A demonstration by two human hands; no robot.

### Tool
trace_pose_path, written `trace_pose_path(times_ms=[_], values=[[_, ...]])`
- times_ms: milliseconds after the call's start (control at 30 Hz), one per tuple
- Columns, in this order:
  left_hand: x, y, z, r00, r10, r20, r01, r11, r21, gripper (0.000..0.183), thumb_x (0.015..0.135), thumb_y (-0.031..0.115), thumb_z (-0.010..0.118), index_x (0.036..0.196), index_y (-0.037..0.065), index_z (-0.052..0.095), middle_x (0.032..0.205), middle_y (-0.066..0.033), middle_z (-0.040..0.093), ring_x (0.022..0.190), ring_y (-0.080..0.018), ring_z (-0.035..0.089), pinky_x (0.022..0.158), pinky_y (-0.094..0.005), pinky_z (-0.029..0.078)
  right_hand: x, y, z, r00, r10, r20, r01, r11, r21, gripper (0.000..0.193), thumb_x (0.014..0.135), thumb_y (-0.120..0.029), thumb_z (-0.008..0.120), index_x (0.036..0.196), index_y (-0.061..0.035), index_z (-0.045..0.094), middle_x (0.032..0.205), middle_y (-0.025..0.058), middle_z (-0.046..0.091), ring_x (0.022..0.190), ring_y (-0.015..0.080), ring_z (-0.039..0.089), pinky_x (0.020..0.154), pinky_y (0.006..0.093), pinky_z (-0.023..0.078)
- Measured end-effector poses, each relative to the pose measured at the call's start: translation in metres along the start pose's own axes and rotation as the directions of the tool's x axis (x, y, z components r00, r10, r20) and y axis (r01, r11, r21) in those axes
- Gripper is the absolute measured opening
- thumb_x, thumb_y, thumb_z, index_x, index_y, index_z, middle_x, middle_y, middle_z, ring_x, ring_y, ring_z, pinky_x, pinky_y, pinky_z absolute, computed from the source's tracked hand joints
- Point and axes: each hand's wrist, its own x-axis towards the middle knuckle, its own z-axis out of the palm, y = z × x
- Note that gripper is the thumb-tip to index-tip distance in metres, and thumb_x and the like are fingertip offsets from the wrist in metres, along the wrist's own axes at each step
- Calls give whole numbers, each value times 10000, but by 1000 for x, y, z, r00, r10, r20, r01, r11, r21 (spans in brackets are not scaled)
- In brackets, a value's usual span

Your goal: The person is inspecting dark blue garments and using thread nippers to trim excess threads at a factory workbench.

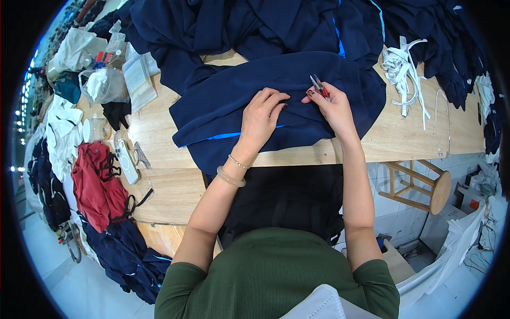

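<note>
A navy garment with a bright blue stripe (228,80) lies spread over the table's front edge. On it rests my left hand (261,117), its fingers bent and drawn together at the cloth; whether a fold or thread is pinched there is too small to make out. Just to the right, my right hand (334,109) is closed around small thread snips (318,85) with red on the handles. Their metal blades point up and away, slightly apart, over the garment. The fingertips of both hands are near each other on the fabric.
More navy clothing (255,24) is heaped behind. White straps (402,74) lie at the right of the wooden table (159,186). At the left are plastic bags (103,85), a phone (126,162) and a red garment (98,183). A wooden stool (440,192) lies tipped at right.
</note>
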Motion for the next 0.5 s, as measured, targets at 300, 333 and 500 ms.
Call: trace_pose_path(times_ms=[300,333,500], values=[[0,11,-1,996,85,7,-85,991,101,178,765,68,728,939,85,694,912,-31,575,827,-205,593,704,-320,507,-5,-2,-2,1000,-5,-6,5,1000,-4,171,916,-128,610,963,32,648,826,101,728,803,98,648,787,208,462],[1,11,1,996,87,3,-87,987,138,169,762,75,733,926,87,694,904,-23,573,822,-198,591,693,-318,508,-3,-1,-2,1000,-1,-6,1,1000,-14,171,917,-130,611,963,31,649,827,98,728,803,95,648,785,205,460],[7,-1,6,994,90,-58,-79,982,169,118,780,64,716,894,67,688,855,-39,612,785,-218,611,680,-328,510,5,-5,-1,999,36,35,-37,999,34,178,931,-139,595,972,23,653,790,55,702,726,72,599,736,203,457]])
